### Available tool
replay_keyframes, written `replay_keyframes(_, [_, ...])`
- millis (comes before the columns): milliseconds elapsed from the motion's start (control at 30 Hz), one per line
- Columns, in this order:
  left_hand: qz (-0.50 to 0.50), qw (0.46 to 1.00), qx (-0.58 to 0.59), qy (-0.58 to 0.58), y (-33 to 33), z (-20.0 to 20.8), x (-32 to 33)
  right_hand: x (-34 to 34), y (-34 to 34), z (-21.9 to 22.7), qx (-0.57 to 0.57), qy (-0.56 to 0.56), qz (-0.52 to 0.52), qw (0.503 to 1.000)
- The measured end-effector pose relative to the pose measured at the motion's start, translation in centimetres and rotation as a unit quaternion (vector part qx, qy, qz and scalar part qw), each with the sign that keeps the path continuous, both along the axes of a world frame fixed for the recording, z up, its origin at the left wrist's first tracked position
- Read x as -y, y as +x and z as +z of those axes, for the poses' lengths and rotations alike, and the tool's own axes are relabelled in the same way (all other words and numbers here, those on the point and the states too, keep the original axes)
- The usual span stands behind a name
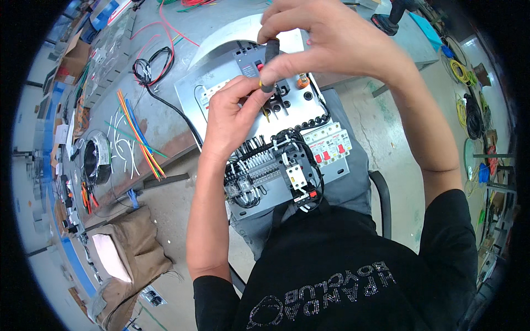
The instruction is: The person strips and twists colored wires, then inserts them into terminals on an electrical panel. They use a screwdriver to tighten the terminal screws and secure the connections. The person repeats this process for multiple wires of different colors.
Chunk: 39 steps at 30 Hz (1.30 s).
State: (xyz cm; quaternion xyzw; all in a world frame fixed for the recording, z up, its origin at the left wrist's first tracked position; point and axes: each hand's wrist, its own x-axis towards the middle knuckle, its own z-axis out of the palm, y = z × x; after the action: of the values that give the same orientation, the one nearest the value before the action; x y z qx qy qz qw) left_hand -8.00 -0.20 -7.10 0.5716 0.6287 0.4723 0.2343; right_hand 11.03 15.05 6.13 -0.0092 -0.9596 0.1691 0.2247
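A dark, handle-like cylinder point(271, 51) stands between my hands, its exact kind unclear. My right hand point(326, 41) curls thumb and fingers around its upper part. At its lower end, my left hand point(234, 113) pinches with closed fingers, and a bit of yellow shows there. Below both hands lies a metal mounting plate point(301, 107) carrying electrical parts. A grey moulded-case breaker point(249, 63) sits partly under my fingers. Nearer my body are a row of terminal blocks point(264, 175), small white breakers with red levers point(326, 151) and a white module point(296, 176) among black wires.
The plate spans my lap and the grey workbench point(165, 105). On the bench lie a coiled black cable point(144, 71), orange and blue tubing point(135, 129) and a wire roll point(97, 157). A power tool point(386, 23) rests at the far right. A chair arm point(381, 201) stands beside me.
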Motion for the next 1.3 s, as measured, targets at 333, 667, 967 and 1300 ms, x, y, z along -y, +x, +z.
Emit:
replay_keyframes(333, [-0.019, 0.998, 0.056, -0.006, -0.8, -0.2, 0.4, 2.9, 1.3, 1.1, 0.131, 0.072, -0.026, 0.988])
replay_keyframes(667, [-0.002, 0.998, 0.052, -0.021, -0.9, -1.3, 0.6, 2.2, 1.0, 5.3, 0.212, 0.020, 0.096, 0.972])
replay_keyframes(967, [0.085, 0.975, -0.104, -0.180, 1.0, -2.8, 2.2, 1.9, 1.7, 4.2, 0.108, 0.069, 0.146, 0.981])
replay_keyframes(1300, [0.085, 0.964, -0.126, -0.220, 1.4, -5.0, 1.2, 0.5, -0.4, 2.3, 0.072, 0.059, 0.177, 0.980])
